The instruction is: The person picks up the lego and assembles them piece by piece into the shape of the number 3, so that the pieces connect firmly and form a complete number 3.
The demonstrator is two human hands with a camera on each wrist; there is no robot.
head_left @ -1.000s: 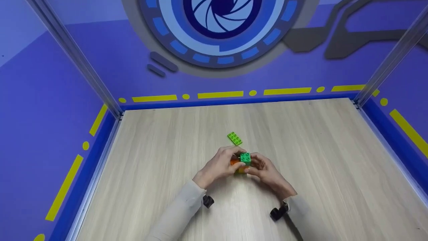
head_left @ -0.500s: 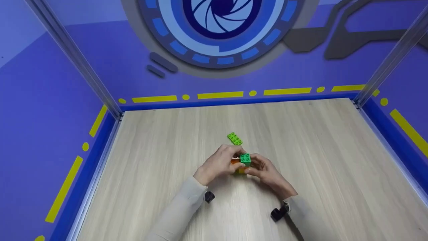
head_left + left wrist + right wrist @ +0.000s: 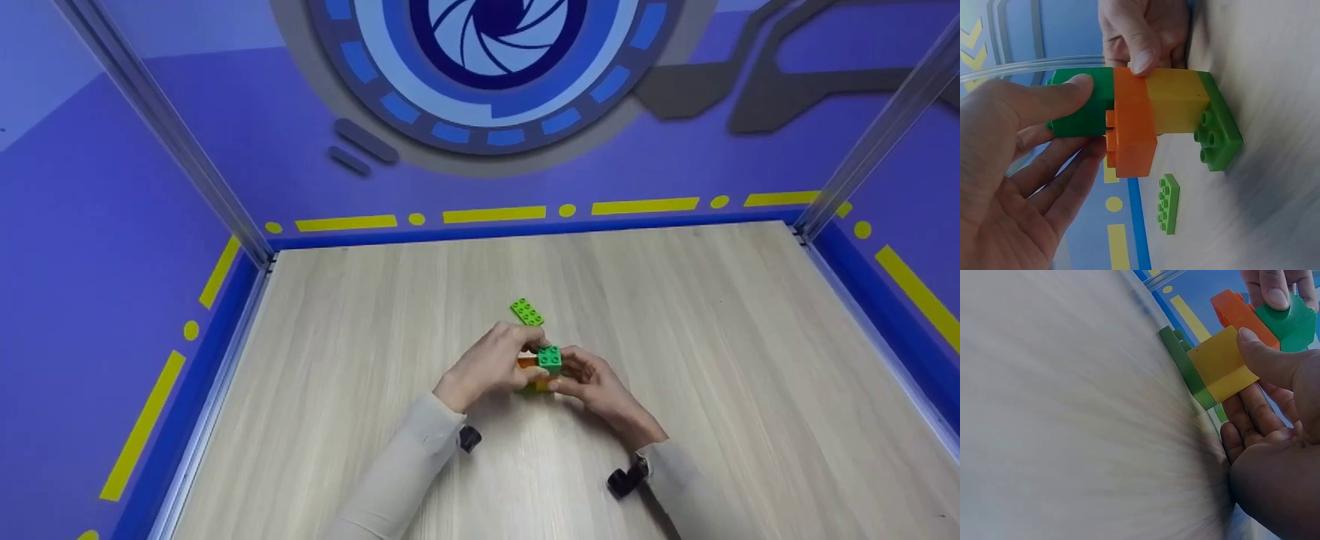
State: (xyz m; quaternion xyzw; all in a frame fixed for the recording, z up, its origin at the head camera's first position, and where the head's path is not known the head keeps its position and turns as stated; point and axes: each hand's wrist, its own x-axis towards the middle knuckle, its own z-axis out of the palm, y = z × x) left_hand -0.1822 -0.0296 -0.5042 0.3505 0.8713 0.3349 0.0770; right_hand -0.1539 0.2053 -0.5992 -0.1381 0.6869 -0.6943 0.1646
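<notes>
A stack of toy building bricks stands on the table between the two hands. From the bottom up it has a green plate (image 3: 1221, 126), a yellow brick (image 3: 1176, 101), an orange brick (image 3: 1135, 129) and a dark green brick (image 3: 1092, 104). The left hand (image 3: 491, 365) pinches the dark green brick between thumb and fingers. The orange brick juts out sideways past the yellow one, its free studs showing in the left wrist view. The right hand (image 3: 600, 386) grips the stack lower down, thumb across the yellow and orange bricks and fingers behind.
A loose light green plate (image 3: 527, 312) with several studs lies on the wooden table (image 3: 375, 315), just beyond the hands. Printed blue-purple walls (image 3: 480, 187) enclose the table at the back and both sides, with metal posts at the corners.
Both hands keep their hold on the stack. The left hand and wrist have shifted slightly away from the body, and the dark green brick's position has barely changed.
</notes>
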